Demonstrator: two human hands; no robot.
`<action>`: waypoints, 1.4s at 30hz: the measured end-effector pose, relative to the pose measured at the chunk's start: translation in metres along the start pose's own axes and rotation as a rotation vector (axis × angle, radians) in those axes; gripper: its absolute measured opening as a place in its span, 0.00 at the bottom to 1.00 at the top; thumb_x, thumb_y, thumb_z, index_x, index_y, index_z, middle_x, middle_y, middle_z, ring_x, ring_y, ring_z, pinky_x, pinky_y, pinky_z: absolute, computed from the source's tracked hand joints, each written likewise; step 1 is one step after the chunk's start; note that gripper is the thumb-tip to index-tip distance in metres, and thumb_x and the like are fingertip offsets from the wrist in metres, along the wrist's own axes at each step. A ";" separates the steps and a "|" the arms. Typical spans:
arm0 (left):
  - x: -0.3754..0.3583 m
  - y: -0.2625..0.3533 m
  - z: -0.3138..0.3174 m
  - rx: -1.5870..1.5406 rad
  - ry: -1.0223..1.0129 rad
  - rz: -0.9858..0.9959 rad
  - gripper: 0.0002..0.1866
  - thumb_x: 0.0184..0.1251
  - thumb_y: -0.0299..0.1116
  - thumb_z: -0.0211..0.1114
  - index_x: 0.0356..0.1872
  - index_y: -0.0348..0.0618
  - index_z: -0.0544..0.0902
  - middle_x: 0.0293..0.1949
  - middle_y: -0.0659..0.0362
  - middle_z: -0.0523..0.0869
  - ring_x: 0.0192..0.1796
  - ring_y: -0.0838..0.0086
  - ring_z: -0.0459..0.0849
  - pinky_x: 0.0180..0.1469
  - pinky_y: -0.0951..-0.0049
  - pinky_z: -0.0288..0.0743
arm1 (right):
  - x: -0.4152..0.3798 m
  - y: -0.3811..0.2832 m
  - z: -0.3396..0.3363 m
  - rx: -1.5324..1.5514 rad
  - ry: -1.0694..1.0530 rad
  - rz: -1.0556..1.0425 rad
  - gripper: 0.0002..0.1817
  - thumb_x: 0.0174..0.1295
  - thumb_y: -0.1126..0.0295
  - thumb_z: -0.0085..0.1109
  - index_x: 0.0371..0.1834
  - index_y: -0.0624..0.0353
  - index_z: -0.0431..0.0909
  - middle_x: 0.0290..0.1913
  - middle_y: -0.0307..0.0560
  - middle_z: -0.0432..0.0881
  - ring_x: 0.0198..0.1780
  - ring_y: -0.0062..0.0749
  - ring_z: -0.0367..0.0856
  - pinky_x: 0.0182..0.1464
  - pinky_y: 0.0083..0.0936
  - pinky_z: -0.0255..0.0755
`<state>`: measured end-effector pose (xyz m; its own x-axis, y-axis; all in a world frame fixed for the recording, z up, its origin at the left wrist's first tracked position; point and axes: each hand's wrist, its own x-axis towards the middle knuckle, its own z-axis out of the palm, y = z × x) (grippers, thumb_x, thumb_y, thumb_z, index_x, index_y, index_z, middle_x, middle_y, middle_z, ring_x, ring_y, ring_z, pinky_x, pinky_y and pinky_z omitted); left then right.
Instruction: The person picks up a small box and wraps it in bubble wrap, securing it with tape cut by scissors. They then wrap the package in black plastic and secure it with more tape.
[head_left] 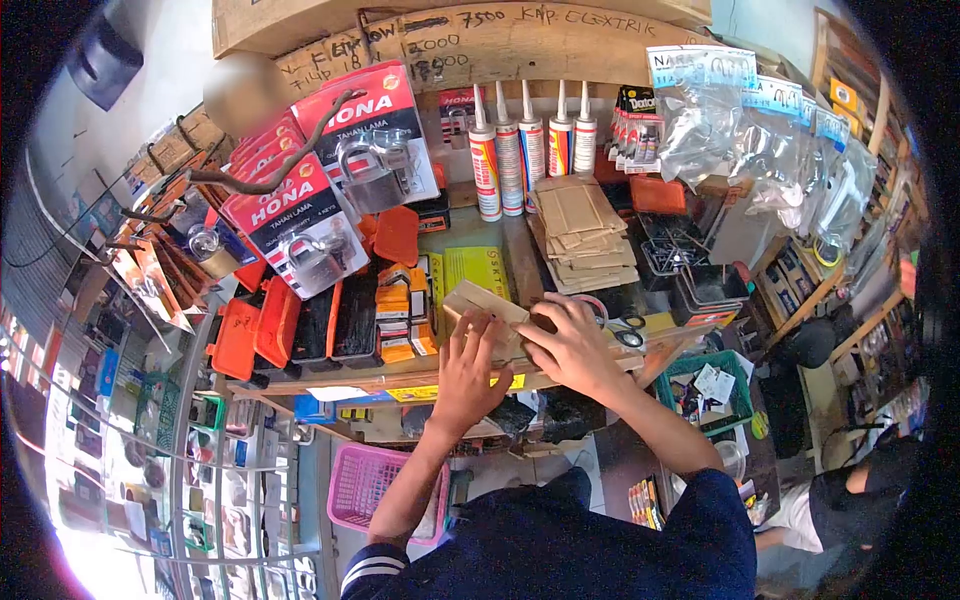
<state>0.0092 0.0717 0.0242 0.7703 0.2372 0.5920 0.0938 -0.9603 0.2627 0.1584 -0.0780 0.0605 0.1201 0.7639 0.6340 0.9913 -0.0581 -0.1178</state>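
A folded piece of brown paper (pixel 482 300) is between my hands at the front edge of the wooden counter. My left hand (pixel 466 378) has its fingers over the paper's near left side. My right hand (pixel 573 346) grips its right end, thumb and fingers at the edge. The fingers partly cover the paper, so its full shape is hidden. Just behind it lies a yellow-green packet (pixel 475 268). A stack of flat brown paper packets (pixel 583 230) stands beyond my right hand. Scissors (pixel 629 332) lie to the right of that hand.
Sealant tubes (pixel 533 140) stand at the back. Carded padlocks (pixel 313 262) hang at the left, above orange-lidded bins (pixel 275 325). Plastic bags (pixel 700 125) hang at the right. Below are a pink basket (pixel 350 490) and a green basket (pixel 742 395). Another person (pixel 830 510) is at lower right.
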 end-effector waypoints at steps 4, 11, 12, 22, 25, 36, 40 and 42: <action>-0.001 0.001 0.003 0.011 -0.027 -0.024 0.40 0.60 0.40 0.71 0.74 0.44 0.66 0.73 0.50 0.69 0.77 0.47 0.62 0.70 0.47 0.64 | 0.009 0.018 0.011 0.062 0.091 -0.058 0.14 0.52 0.74 0.69 0.44 0.52 0.87 0.53 0.44 0.77 0.65 0.46 0.72 0.63 0.46 0.68; -0.002 0.000 0.003 0.020 -0.035 -0.025 0.41 0.60 0.41 0.71 0.75 0.44 0.65 0.73 0.50 0.68 0.77 0.47 0.61 0.70 0.47 0.65 | 0.026 0.040 0.017 0.156 0.134 -0.280 0.12 0.43 0.78 0.68 0.34 0.55 0.88 0.46 0.40 0.77 0.60 0.41 0.76 0.60 0.40 0.72; -0.003 0.001 0.004 0.018 -0.035 -0.026 0.41 0.60 0.41 0.71 0.75 0.44 0.65 0.73 0.50 0.68 0.77 0.47 0.61 0.70 0.47 0.65 | 0.027 0.040 0.018 0.169 0.126 -0.279 0.12 0.43 0.77 0.68 0.34 0.55 0.87 0.45 0.39 0.77 0.60 0.41 0.76 0.60 0.40 0.72; -0.002 0.000 0.005 -0.001 -0.008 -0.020 0.43 0.59 0.40 0.72 0.75 0.42 0.64 0.74 0.51 0.68 0.77 0.47 0.61 0.70 0.47 0.64 | 0.027 0.032 0.005 0.124 0.069 -0.328 0.23 0.52 0.76 0.63 0.54 0.52 0.87 0.47 0.39 0.85 0.60 0.35 0.78 0.61 0.37 0.73; -0.003 0.000 0.008 -0.005 0.003 -0.024 0.43 0.58 0.40 0.72 0.75 0.43 0.65 0.73 0.51 0.69 0.77 0.47 0.61 0.70 0.47 0.64 | 0.023 0.036 0.008 0.120 0.047 -0.323 0.28 0.52 0.78 0.63 0.60 0.51 0.84 0.43 0.40 0.86 0.55 0.35 0.80 0.59 0.37 0.73; -0.002 0.003 0.006 -0.004 0.000 -0.045 0.42 0.58 0.40 0.72 0.74 0.45 0.65 0.73 0.51 0.69 0.78 0.49 0.61 0.70 0.47 0.64 | 0.014 0.040 0.031 0.185 0.141 -0.129 0.13 0.56 0.78 0.68 0.39 0.49 0.76 0.30 0.41 0.71 0.40 0.47 0.73 0.44 0.40 0.70; -0.003 0.001 0.007 0.020 0.001 -0.029 0.42 0.58 0.40 0.72 0.75 0.45 0.65 0.72 0.51 0.69 0.78 0.49 0.60 0.70 0.47 0.64 | 0.024 0.030 0.010 0.210 0.100 -0.222 0.14 0.58 0.77 0.67 0.46 0.50 0.79 0.33 0.41 0.76 0.39 0.43 0.75 0.45 0.38 0.70; -0.002 0.000 0.006 0.013 0.011 -0.017 0.42 0.58 0.40 0.72 0.74 0.45 0.65 0.72 0.51 0.69 0.78 0.49 0.60 0.70 0.46 0.64 | 0.028 0.025 0.002 0.222 0.115 -0.266 0.16 0.58 0.77 0.66 0.49 0.51 0.80 0.35 0.41 0.78 0.40 0.41 0.76 0.45 0.37 0.70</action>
<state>0.0111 0.0700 0.0183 0.7613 0.2553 0.5961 0.1151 -0.9578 0.2632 0.1867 -0.0564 0.0740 -0.1222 0.6556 0.7451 0.9547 0.2828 -0.0922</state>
